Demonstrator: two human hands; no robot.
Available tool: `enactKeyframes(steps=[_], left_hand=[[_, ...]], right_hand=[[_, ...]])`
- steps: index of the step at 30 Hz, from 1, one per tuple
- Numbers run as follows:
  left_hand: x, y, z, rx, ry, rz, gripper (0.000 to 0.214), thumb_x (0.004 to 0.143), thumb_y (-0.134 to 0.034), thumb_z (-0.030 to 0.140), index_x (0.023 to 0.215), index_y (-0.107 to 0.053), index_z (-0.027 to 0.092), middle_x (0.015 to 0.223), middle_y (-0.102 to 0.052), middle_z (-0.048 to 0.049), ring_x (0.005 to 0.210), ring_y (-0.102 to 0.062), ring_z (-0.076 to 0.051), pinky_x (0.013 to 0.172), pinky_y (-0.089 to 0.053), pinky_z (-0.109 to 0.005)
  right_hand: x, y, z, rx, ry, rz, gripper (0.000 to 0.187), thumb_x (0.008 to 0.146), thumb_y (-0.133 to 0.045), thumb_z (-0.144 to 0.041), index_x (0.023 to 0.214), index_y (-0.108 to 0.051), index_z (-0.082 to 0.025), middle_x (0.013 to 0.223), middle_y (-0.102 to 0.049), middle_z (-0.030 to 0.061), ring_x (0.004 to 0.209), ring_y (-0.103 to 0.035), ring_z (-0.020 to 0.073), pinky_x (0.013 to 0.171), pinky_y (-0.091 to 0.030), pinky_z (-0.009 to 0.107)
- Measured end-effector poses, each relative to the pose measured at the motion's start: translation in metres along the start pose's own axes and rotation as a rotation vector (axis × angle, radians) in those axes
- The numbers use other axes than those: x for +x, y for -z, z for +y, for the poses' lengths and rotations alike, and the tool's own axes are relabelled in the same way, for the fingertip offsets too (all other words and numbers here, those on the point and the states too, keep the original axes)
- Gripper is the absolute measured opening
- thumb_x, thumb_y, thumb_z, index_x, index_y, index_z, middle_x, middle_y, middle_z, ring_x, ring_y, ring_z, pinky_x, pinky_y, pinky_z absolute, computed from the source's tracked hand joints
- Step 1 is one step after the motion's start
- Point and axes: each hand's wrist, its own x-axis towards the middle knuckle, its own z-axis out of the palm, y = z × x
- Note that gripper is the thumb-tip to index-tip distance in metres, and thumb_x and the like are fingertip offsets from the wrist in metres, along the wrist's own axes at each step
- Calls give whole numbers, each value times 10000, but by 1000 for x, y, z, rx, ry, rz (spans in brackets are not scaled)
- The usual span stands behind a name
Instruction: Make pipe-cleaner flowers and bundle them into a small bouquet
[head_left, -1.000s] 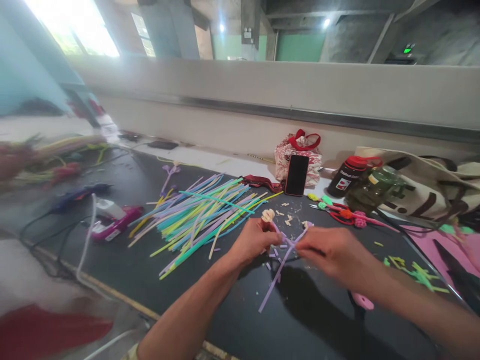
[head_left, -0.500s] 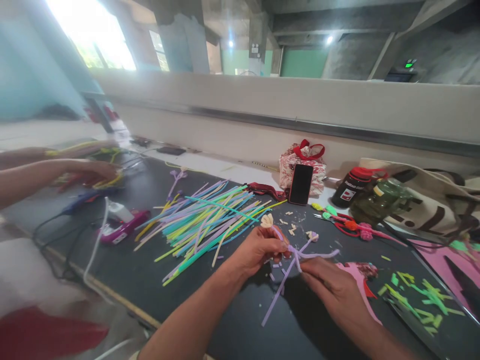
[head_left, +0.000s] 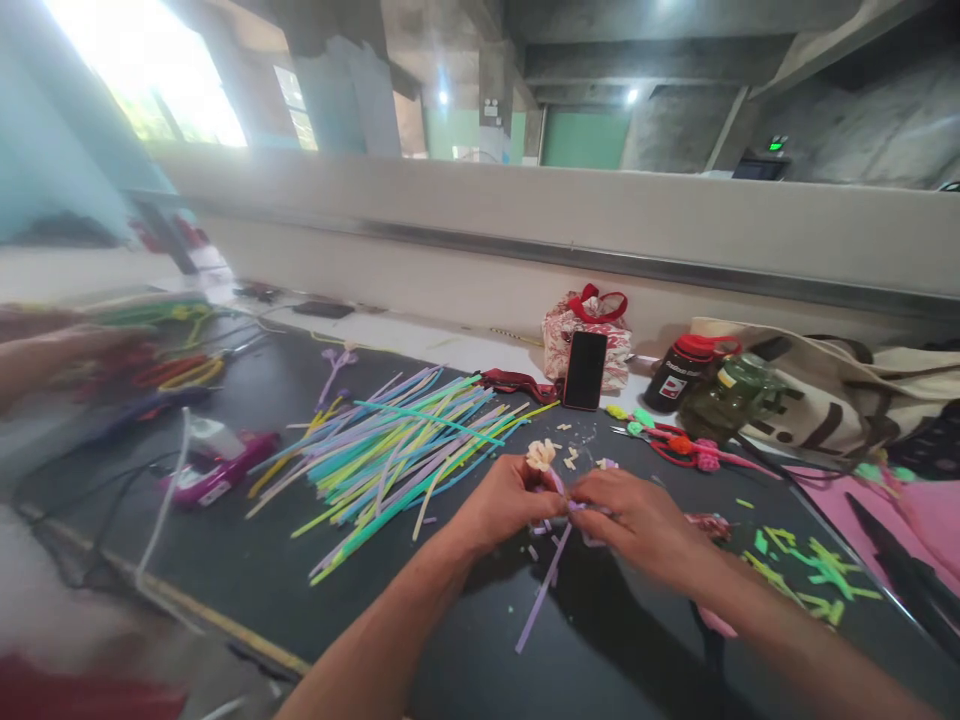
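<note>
A flower made of pipe cleaners, with a cream head (head_left: 541, 456) and purple stems (head_left: 544, 590), is between my two hands. My left hand (head_left: 506, 505) pinches it just below the cream head. Close against it, my right hand (head_left: 626, 510) has its fingers closed on the purple stems where they cross. One long purple stem hangs down toward me. A small purple-and-cream bud (head_left: 607, 464) pokes out behind my right fingers. The exact joint is hidden by my fingertips.
Left of my hands lies a spread pile of coloured pipe cleaners (head_left: 397, 450). Beyond stand a phone (head_left: 583, 370), a black bottle (head_left: 679, 375) and a green bottle (head_left: 731, 400). Green cut pieces (head_left: 814, 565) lie at right. Another person's arm (head_left: 60, 350) is blurred at far left.
My right hand has moved up and left, closing over the crossed purple stems beside my left hand. The other person's hand at far left has drawn back. The view has shifted slightly.
</note>
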Motion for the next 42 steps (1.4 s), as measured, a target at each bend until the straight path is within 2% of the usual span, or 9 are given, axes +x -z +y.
enactKeyframes(steps=[3, 8, 10, 14, 18, 22, 33, 38, 42], left_hand=[[1, 4, 0, -6, 19, 59, 72, 572, -631, 166, 539, -581, 128, 457, -483, 49, 444, -390, -58, 455, -289, -193], [2, 12, -1, -141, 46, 137, 86, 547, -653, 168, 542, -572, 137, 470, -509, 45, 429, -416, -55, 436, -308, -181], [0, 17, 2, -262, 4, 147, 122, 579, -664, 223, 645, -598, 145, 581, -581, 11, 520, -499, -84, 461, -346, -179], [-5, 25, 7, -526, -118, 129, 359, 682, -599, 373, 994, -584, 197, 1004, -614, -77, 827, -578, -182, 562, -430, -229], [-4, 20, 3, -541, -100, 138, 327, 619, -681, 317, 894, -646, 144, 898, -639, -76, 755, -578, -161, 637, -436, -249], [0, 9, -3, -560, -91, 216, 228, 603, -702, 278, 776, -666, 134, 707, -629, -22, 588, -544, -104, 625, -420, -241], [2, -1, -5, -544, -120, 263, 141, 601, -676, 226, 599, -580, 123, 484, -525, 28, 445, -463, -80, 491, -371, -206], [5, 1, -10, -404, -164, 360, 152, 622, -670, 263, 647, -594, 134, 563, -551, 25, 517, -475, -87, 542, -384, -207], [3, -1, -9, -221, -217, 363, 174, 663, -650, 282, 761, -641, 138, 712, -615, -8, 663, -515, -121, 627, -393, -215]], right_hand=[[14, -9, 2, 55, -7, -74, 250, 857, -438, -303, 701, -599, -191, 650, -587, -16, 623, -518, 115, 561, -343, 212], [24, -7, 2, -35, 0, 37, 270, 823, -462, -295, 620, -597, -178, 601, -554, 4, 617, -477, 137, 563, -290, 246], [30, -3, -1, 150, -76, 64, 277, 802, -479, -311, 579, -572, -175, 561, -515, -10, 573, -447, 124, 540, -281, 242], [38, 5, -12, 816, -349, 156, 291, 746, -548, -391, 557, -545, -169, 491, -447, -43, 461, -358, 85, 459, -264, 218], [43, -2, -22, 1063, -361, 213, 284, 674, -636, -428, 601, -609, -155, 542, -520, -16, 507, -409, 97, 489, -302, 220], [46, -15, -24, 1098, -329, 227, 300, 662, -644, -453, 629, -640, -155, 553, -527, -11, 538, -425, 110, 505, -306, 222], [47, -44, -16, 1041, -328, 267, 311, 646, -633, -461, 589, -658, -156, 482, -515, -21, 477, -401, 98, 470, -317, 223], [42, -38, -11, 1019, -332, 253, 260, 648, -646, -419, 690, -700, -168, 593, -610, 6, 567, -515, 138, 543, -394, 241], [34, -24, -5, 1022, -406, 381, 269, 624, -678, -384, 819, -702, -200, 750, -676, 28, 705, -584, 188, 648, -444, 281]])
